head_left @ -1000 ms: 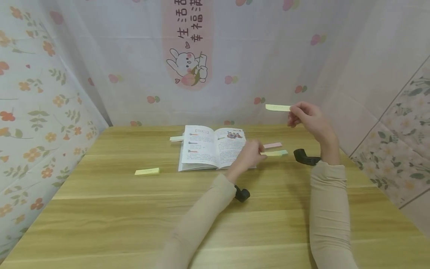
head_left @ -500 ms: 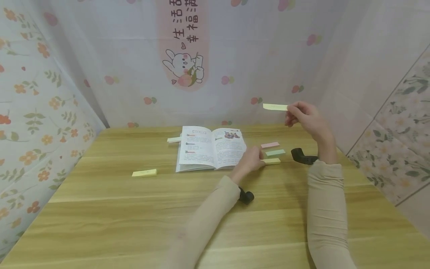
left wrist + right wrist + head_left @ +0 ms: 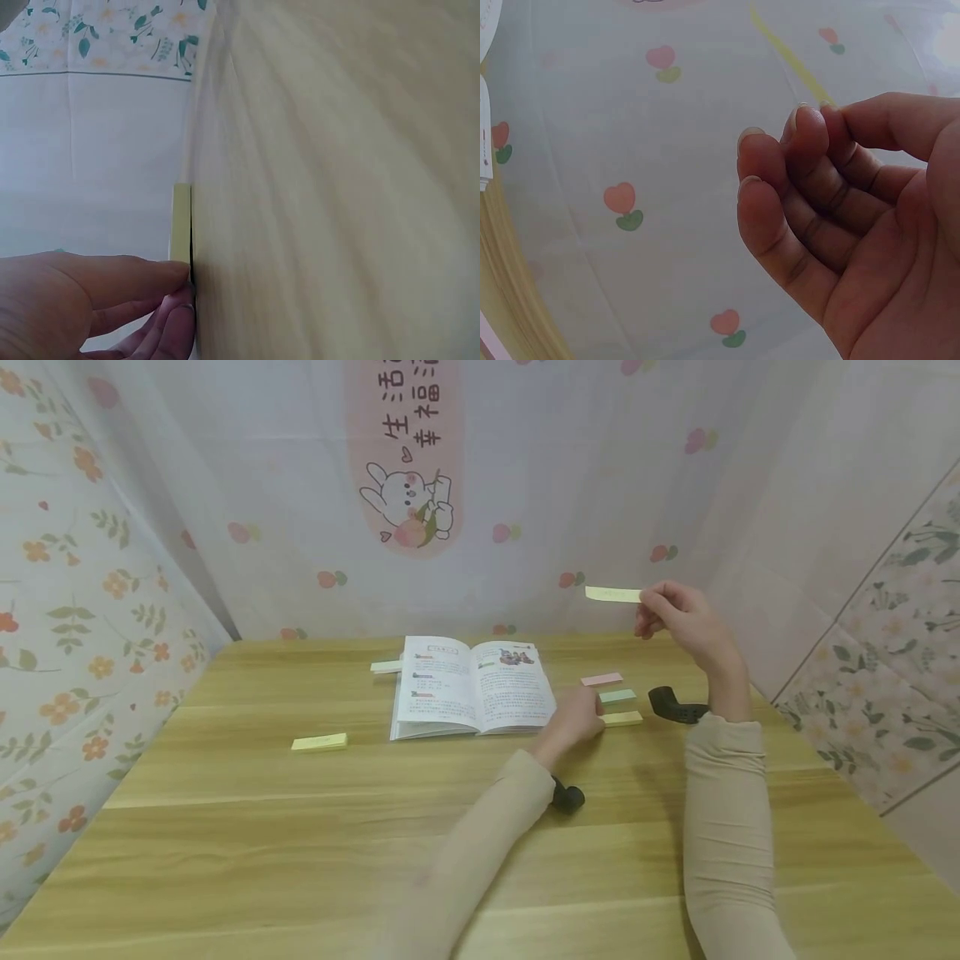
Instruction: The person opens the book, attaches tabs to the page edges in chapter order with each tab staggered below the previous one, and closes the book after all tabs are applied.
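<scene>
My right hand (image 3: 686,618) is raised over the table's far right part. Its thumb and index finger pinch one end of a single pale yellow sticky note (image 3: 613,595), a strip with faint writing. On the tabletop, right of the open book (image 3: 442,693), my left hand (image 3: 573,718) pinches the near end of a yellow sticky note pad (image 3: 622,719). In the left wrist view that pad (image 3: 181,225) stands as a thick edge close against the wood. Just beyond it lie a green sticky note pad (image 3: 618,697) and a pink one (image 3: 602,679), roughly parallel.
Another yellow sticky note pad (image 3: 319,742) lies on the left of the wooden table (image 3: 300,843). A whitish strip (image 3: 386,667) sticks out at the book's left edge. Black wrist-worn devices (image 3: 568,798) show at both wrists. Printed curtains (image 3: 285,485) stand behind and beside the table.
My left hand has drawn the yellow pad nearer, apart from the green one, and shifted slightly right. My right hand keeps holding its strip up, nearly still. The head view has shifted slightly.
</scene>
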`<state>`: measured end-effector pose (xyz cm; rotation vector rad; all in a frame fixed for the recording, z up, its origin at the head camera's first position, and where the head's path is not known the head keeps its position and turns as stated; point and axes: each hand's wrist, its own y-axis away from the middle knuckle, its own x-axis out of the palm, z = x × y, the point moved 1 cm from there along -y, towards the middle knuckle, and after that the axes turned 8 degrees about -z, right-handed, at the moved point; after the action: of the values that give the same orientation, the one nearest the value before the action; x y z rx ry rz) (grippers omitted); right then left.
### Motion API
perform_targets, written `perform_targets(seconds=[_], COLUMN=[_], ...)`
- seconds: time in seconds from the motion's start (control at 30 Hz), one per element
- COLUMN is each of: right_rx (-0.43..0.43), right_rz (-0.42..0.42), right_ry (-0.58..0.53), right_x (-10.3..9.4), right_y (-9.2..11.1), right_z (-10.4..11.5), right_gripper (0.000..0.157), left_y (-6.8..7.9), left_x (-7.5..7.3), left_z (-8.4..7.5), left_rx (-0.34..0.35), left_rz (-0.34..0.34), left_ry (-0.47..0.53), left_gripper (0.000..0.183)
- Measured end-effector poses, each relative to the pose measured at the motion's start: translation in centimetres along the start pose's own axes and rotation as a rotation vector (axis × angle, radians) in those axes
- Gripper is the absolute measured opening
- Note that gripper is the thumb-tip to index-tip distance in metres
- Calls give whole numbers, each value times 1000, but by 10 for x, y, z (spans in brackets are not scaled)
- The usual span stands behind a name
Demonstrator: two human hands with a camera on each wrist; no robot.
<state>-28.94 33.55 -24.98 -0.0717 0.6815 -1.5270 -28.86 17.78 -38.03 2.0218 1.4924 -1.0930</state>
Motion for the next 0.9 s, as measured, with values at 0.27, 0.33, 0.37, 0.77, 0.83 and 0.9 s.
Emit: perform_targets(seconds=[0.27, 0.33, 0.37, 0.77, 0.83, 0.9], right_rx=[3, 4, 2, 1, 3, 4], right_rz=[7, 9, 10, 0, -3, -5], right_ry=[-12, -10, -9, 13, 16, 22], right_x=[1, 1, 1, 0, 0, -1], right_y=[-2, -2, -2, -1, 0, 0], right_z=[1, 1, 1, 0, -1, -1], right_gripper=[19, 19, 20, 20, 22, 24], left_y=[-5, -7, -7, -4, -3, -2], left_x=[7, 8, 9, 8, 7, 7], left_z=[-4, -4, -4, -5, -5, -5], left_rx=[46, 52, 54, 85, 89, 94], left_rz=[-30, -38, -39, -27, -20, -10], left_ry=[-90, -94, -92, -68, -49, -32], left_gripper=[21, 22, 22, 28, 28, 28])
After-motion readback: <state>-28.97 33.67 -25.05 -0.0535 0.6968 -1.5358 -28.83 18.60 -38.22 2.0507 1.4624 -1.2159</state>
